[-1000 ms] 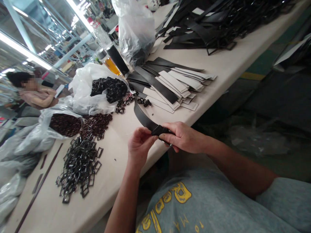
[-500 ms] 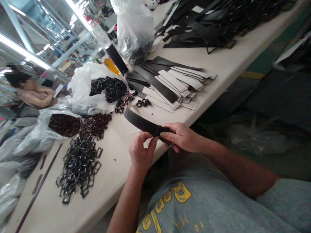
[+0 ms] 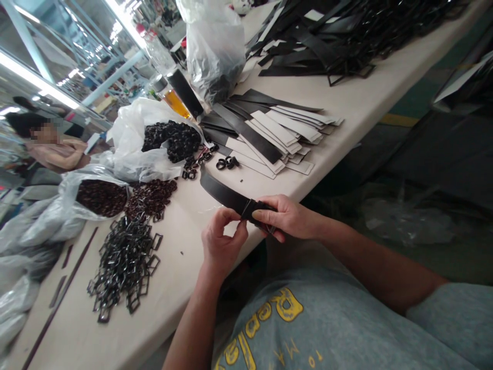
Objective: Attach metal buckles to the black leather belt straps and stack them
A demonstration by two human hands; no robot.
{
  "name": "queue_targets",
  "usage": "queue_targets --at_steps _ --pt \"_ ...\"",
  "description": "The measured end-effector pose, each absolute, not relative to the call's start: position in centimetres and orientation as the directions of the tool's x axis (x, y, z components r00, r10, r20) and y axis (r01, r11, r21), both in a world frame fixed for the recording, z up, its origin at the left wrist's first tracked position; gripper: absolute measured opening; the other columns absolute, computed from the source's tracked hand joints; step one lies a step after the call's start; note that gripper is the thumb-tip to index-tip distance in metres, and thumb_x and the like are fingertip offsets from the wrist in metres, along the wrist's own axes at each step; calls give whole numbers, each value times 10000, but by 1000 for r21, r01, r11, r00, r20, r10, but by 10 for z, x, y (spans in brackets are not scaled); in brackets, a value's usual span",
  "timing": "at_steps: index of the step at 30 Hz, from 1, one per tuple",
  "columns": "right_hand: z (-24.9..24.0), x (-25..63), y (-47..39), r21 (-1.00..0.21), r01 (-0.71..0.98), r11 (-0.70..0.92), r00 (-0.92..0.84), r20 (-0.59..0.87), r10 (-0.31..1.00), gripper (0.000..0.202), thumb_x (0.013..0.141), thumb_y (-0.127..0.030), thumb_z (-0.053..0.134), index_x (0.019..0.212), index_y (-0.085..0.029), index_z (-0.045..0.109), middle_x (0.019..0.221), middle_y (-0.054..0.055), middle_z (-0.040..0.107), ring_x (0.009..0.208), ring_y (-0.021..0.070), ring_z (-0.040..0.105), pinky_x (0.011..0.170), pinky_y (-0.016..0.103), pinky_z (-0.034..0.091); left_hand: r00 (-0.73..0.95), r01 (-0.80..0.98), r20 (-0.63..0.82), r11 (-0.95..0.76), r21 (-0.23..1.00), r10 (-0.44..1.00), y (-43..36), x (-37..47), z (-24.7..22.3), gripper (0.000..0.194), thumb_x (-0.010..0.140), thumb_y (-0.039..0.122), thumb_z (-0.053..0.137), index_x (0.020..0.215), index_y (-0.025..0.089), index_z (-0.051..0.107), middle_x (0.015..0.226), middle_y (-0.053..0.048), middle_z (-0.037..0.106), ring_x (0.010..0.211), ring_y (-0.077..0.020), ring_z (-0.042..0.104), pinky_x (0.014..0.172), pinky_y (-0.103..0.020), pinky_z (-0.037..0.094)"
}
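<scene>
A dark strap [image 3: 223, 191] is held over the table's front edge, its free end pointing to the upper left. Around its near end my right hand [image 3: 279, 216] is closed, the thumb on top, beside a dark buckle partly hidden by the fingers. My left hand [image 3: 223, 234] pinches a narrow dark loop [image 3: 247, 208] that sits around the strap, just left of the right hand. Several small black loops [image 3: 227, 163] lie beyond the strap. Further off is a fanned stack of black and white strips [image 3: 269, 133].
Dark rectangular buckles [image 3: 125, 267] are heaped on the left of the table [image 3: 173, 277]. Plastic bags hold brown pieces [image 3: 102, 198] and black loops [image 3: 173, 141]. Bottles [image 3: 175, 103] stand behind. More straps [image 3: 319, 41] lie at the far right. A person [image 3: 54, 144] sits at the left.
My left hand has shifted slightly left and down along with its pinch on the loop. The strap's free end has moved slightly right. My right hand keeps its hold.
</scene>
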State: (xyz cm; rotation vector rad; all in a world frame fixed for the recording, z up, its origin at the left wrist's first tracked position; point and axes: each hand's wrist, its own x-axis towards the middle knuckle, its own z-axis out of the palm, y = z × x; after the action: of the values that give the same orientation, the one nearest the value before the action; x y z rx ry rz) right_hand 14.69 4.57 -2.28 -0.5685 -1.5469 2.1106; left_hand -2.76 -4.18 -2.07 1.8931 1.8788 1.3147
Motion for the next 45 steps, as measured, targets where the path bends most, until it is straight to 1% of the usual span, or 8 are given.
queue_targets --at_steps 6,12,17,20,23,26,32,45 --pt "-28 133 29 -927 -259 -271 -673 -28 739 439 867 -591 637 857 -158 562 628 -34 609 375 48 482 354 165 364 -119 896 694 -224 383 710 -36 -13 -20 160 819 85 630 913 210 596 883 -10 741 799 -140 718 725 -242 550" --pt "-32 126 23 -902 -331 -278 -599 -27 801 471 859 -631 630 833 -167 555 626 -35 602 380 52 479 360 174 371 -42 911 719 -269 313 694 -33 -13 -17 165 852 64 630 931 206 604 890 -21 748 794 -130 720 722 -223 546" --pt "-33 121 20 -884 -384 -267 -570 -1 822 475 868 -640 621 816 -173 550 629 -37 598 376 47 463 360 173 348 -188 770 640 -292 567 745 -33 -11 -16 138 850 92 647 915 214 634 893 -16 746 775 -136 711 723 -244 549" --pt "-33 120 18 -901 -373 -223 -570 32 821 447 894 -617 599 845 -176 548 651 -34 606 386 54 483 370 175 364 -347 416 464 -310 855 815 -33 -10 -14 64 856 186 694 887 209 644 912 -21 738 722 -124 691 684 -246 553" --pt "-32 120 15 -942 -321 -101 -554 100 826 369 948 -539 559 858 -181 538 680 -30 617 409 62 519 397 179 396 -437 70 272 -269 961 857 -31 -13 -10 180 794 270 788 755 186 633 783 6 697 648 -96 634 630 -207 528" --pt "-30 121 16 -967 -237 89 -528 206 824 283 983 -436 531 842 -190 521 679 -36 608 434 65 539 441 184 421 -458 -177 95 -196 964 884 -28 -14 -8 246 718 300 851 728 181 636 690 35 640 622 -87 595 611 -194 513" --pt "-30 124 21 -951 -93 294 -500 300 813 152 985 -356 523 967 -206 544 667 -51 576 469 91 558 525 219 451 -342 -342 -93 -32 939 935 -27 -2 -6 295 812 397 723 1005 174 734 952 -80 755 721 -162 665 617 -270 554" --pt "-26 126 24 -978 -165 129 -534 198 822 253 980 -456 513 899 -217 527 669 -38 560 500 114 581 483 215 456 -351 -366 -147 9 931 925 -28 14 -4 297 748 393 747 947 173 739 786 -40 697 565 -105 544 449 -202 450"
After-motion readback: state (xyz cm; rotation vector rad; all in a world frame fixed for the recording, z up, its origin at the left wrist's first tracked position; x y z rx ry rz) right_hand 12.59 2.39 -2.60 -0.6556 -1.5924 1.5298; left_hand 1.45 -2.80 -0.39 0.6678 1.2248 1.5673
